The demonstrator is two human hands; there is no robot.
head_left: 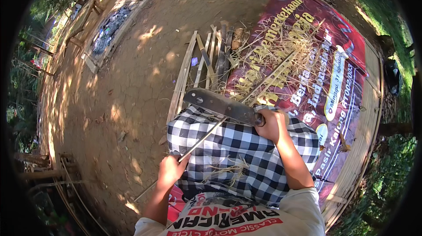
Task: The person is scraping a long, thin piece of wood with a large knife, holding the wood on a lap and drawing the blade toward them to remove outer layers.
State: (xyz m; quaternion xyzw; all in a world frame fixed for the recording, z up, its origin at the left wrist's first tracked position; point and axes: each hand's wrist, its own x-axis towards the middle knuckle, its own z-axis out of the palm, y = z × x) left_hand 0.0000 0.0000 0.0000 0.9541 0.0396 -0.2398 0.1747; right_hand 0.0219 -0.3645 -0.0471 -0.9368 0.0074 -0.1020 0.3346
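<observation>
Right hand (271, 124) is clenching the cleaver (220, 104), shaving a bamboo strip (200, 141) (left hand (169, 170) fingers pinching it); blade slipping risks cutting the checkered cloth (246, 157) beneath.

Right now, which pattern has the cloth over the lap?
Black-and-white checks on the cloth, head view.

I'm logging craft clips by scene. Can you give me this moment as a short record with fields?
setting: outdoors, dirt ground, printed banner as mat
left hand: grips thin bamboo strip
right hand: grips handle of broad cleaver
blade: lies across the strip
lap: black-and-white checked cloth
nearby: bamboo slats, straw-like shavings, ash pit
</observation>
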